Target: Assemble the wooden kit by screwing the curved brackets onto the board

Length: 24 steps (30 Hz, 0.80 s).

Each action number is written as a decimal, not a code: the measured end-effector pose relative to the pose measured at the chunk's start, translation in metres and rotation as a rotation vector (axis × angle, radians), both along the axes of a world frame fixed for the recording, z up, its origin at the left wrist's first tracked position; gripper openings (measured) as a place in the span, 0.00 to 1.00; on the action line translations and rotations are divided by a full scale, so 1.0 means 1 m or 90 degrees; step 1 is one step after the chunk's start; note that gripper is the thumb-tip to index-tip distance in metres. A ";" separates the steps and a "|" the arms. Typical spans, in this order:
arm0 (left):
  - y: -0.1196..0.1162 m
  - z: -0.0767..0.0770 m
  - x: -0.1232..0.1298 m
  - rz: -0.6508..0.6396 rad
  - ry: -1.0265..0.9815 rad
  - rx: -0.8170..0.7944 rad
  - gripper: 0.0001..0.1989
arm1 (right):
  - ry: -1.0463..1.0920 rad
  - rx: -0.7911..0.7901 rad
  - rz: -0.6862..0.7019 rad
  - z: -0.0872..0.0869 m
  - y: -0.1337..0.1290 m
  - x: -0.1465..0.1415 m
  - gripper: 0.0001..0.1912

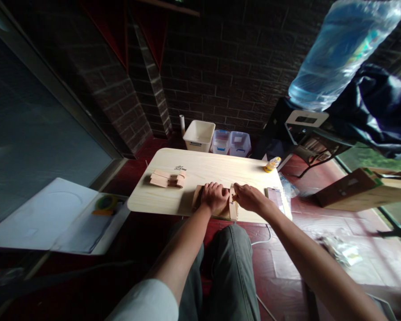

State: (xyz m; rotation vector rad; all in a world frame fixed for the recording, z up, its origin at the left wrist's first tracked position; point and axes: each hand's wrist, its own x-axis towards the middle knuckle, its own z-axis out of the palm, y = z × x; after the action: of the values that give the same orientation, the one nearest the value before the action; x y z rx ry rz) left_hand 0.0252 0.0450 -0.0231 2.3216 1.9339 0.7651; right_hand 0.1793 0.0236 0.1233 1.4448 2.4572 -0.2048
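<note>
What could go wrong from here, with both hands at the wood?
The wooden strip at the right hand reaches the near edge of the table and might slip off. The left hand, close by, could be struck if the right slips. Small dark pieces could scatter if bumped.

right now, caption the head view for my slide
Left hand on a brown board, right hand at a pale wooden strip.

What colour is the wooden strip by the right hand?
The wooden strip is pale tan; it shows in the head view.
</note>
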 end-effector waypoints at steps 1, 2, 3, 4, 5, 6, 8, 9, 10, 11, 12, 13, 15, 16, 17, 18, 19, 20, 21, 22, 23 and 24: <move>0.000 0.000 0.000 0.001 -0.002 -0.002 0.10 | -0.003 0.006 -0.012 -0.001 0.000 0.000 0.14; 0.000 0.000 0.000 0.000 -0.004 -0.004 0.10 | -0.004 0.011 -0.020 -0.003 -0.001 0.000 0.15; 0.001 -0.001 0.000 0.000 -0.006 -0.007 0.10 | -0.002 0.012 -0.023 -0.004 -0.001 0.001 0.16; 0.001 -0.001 0.000 -0.001 -0.008 -0.009 0.10 | 0.004 0.008 -0.020 -0.006 -0.002 0.002 0.17; 0.001 -0.001 0.001 -0.001 -0.009 -0.011 0.10 | 0.012 0.000 -0.013 -0.008 -0.003 0.003 0.17; 0.002 -0.001 0.001 -0.002 -0.011 -0.012 0.10 | 0.024 -0.010 -0.002 -0.010 -0.003 0.004 0.18; 0.002 -0.001 0.001 -0.004 -0.011 -0.016 0.10 | 0.047 -0.020 0.022 -0.011 -0.004 0.006 0.18; 0.002 -0.001 0.001 -0.004 -0.010 -0.018 0.10 | 0.053 -0.021 0.030 -0.012 -0.004 0.007 0.18; 0.002 -0.001 0.001 -0.004 -0.009 -0.021 0.10 | 0.054 -0.019 0.032 -0.011 -0.004 0.008 0.17; 0.002 -0.001 0.001 -0.003 -0.009 -0.023 0.10 | 0.052 -0.015 0.027 -0.011 -0.003 0.008 0.17; 0.002 -0.001 0.001 -0.002 -0.009 -0.025 0.10 | 0.045 -0.010 0.016 -0.010 -0.003 0.008 0.16; 0.002 -0.001 0.000 -0.001 -0.011 -0.028 0.09 | 0.037 -0.006 0.001 -0.009 -0.003 0.008 0.16; 0.002 -0.001 0.000 -0.001 -0.020 -0.034 0.08 | 0.024 0.001 -0.022 -0.009 -0.002 0.009 0.16; 0.002 -0.001 0.000 -0.002 -0.024 -0.036 0.08 | 0.022 0.004 -0.028 -0.009 -0.002 0.009 0.17; 0.002 -0.001 0.000 -0.003 -0.025 -0.038 0.08 | 0.022 0.005 -0.031 -0.009 -0.002 0.009 0.17; 0.003 -0.001 0.000 -0.003 -0.023 -0.039 0.09 | 0.027 0.004 -0.030 -0.010 -0.003 0.009 0.17; 0.003 -0.001 0.000 -0.003 -0.019 -0.040 0.09 | 0.033 0.002 -0.028 -0.010 -0.004 0.010 0.17; 0.003 -0.001 0.000 -0.003 -0.014 -0.040 0.10 | 0.042 0.000 -0.024 -0.010 -0.004 0.010 0.17; 0.003 -0.001 0.000 -0.004 -0.009 -0.040 0.10 | 0.051 -0.003 -0.018 -0.011 -0.005 0.010 0.17; 0.003 -0.001 0.000 -0.007 -0.006 -0.040 0.11 | 0.062 -0.006 -0.009 -0.010 -0.005 0.011 0.16; 0.003 -0.001 -0.001 -0.011 -0.005 -0.040 0.12 | 0.074 -0.010 0.005 -0.010 -0.006 0.011 0.16; 0.003 -0.001 -0.001 -0.014 -0.005 -0.040 0.13 | 0.086 -0.013 0.024 -0.009 -0.006 0.011 0.14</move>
State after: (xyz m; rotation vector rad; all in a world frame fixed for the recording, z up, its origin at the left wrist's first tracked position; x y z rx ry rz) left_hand 0.0241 0.0482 -0.0245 2.2957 1.8964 0.7001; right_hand 0.1898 0.0181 0.1140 1.4193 2.5787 -0.3294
